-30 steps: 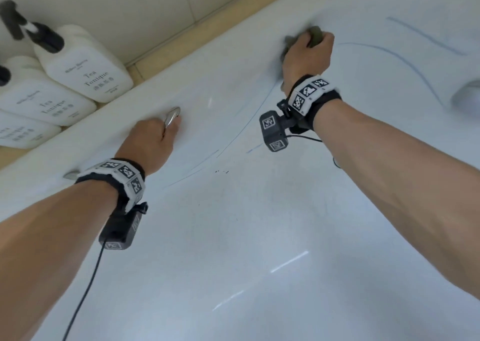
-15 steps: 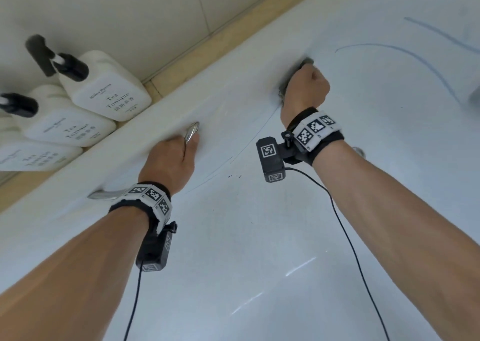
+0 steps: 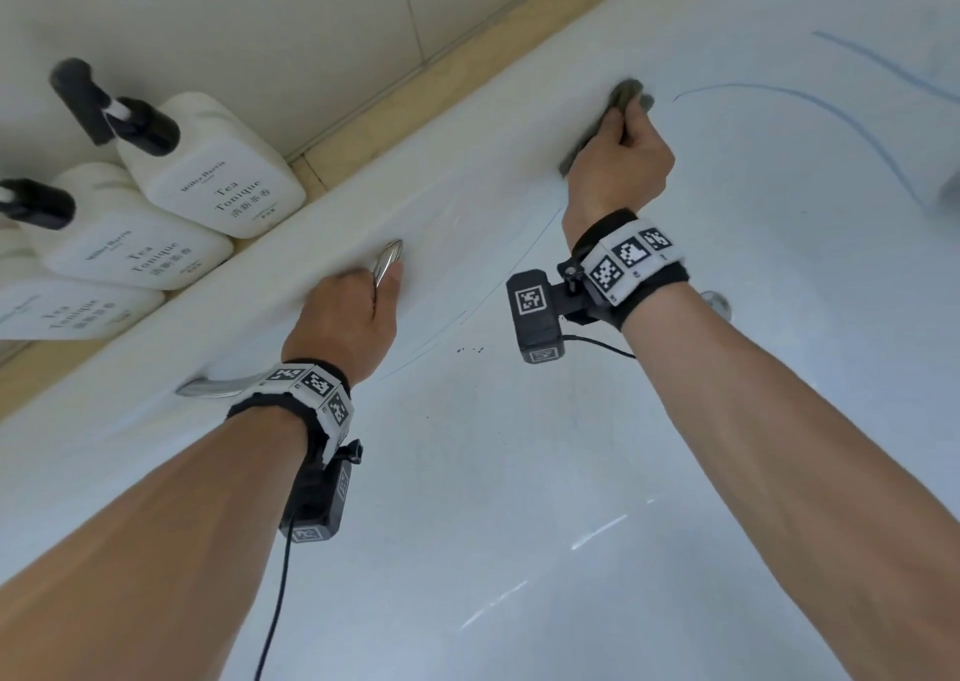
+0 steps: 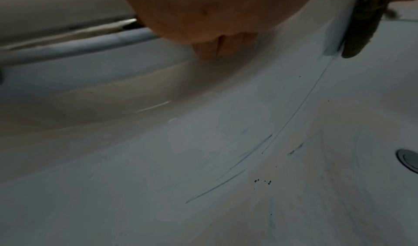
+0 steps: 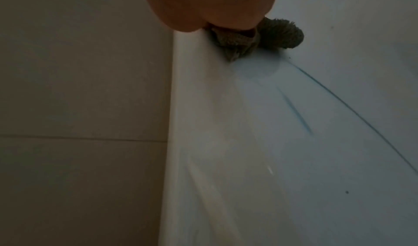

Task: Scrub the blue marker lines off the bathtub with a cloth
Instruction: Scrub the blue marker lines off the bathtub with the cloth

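Note:
My right hand [image 3: 621, 161] grips a bunched grey-green cloth [image 3: 626, 94] and presses it against the white bathtub wall [image 3: 519, 472] just under the rim. In the right wrist view the cloth [image 5: 280, 35] pokes out past my fist. A long curved blue marker line [image 3: 831, 109] runs right of the cloth; a thinner line [image 3: 519, 270] trails down to the left below it, also seen as faint strokes [image 4: 294, 112] in the left wrist view. My left hand [image 3: 353, 317] holds the chrome grab handle [image 3: 387, 259] on the tub wall.
Three white pump bottles [image 3: 218, 187] labelled Tea Tonique lie on the tan ledge [image 3: 415, 103] behind the rim, under a tiled wall. A chrome overflow fitting [image 3: 717, 301] sits right of my right wrist. Small dark specks [image 3: 470, 350] dot the tub floor.
My right hand with the cloth has shifted slightly along the wall under the rim. The left hand stays on the handle. The head view has tilted.

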